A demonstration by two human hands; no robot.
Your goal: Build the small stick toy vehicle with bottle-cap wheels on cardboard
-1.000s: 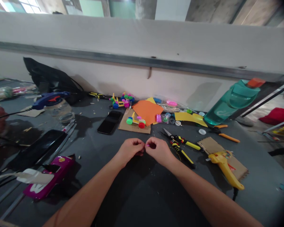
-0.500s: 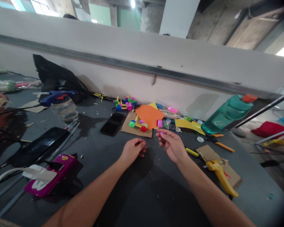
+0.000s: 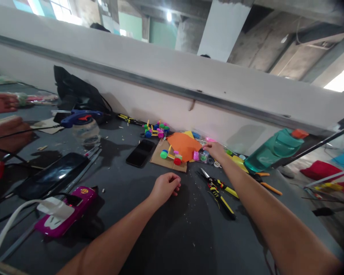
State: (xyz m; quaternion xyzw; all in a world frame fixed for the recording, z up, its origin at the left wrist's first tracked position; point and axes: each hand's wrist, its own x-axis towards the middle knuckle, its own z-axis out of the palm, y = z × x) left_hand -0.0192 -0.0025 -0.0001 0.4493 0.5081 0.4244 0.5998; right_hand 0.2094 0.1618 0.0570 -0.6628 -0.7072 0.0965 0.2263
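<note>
My left hand [image 3: 165,187] hovers over the dark table with its fingers loosely curled and nothing showing in them. My right hand [image 3: 216,150] reaches to the back, fingertips together by the orange sheet [image 3: 183,145] and the small plastic bags [image 3: 202,156] of parts. What its fingers hold, if anything, I cannot make out. A small toy car [image 3: 172,156] with a yellow stick frame and green and red wheels sits on a cardboard piece [image 3: 160,162]. Behind it stand more colourful toy cars [image 3: 155,130]. Black-and-yellow pliers [image 3: 220,193] lie beneath my right forearm.
A phone [image 3: 140,153] lies left of the cardboard. Further left are a magenta power strip [image 3: 87,196], another phone [image 3: 53,175] and a blue glue gun [image 3: 80,117] on a clear jar [image 3: 87,133]. A teal bottle [image 3: 272,151] leans at right. Another person's hand [image 3: 13,137] is at far left.
My right hand has moved forward and away, toward the bags; the small pink piece in its fingers no longer shows. The pliers have come into view. My left hand stays curled near its place.
</note>
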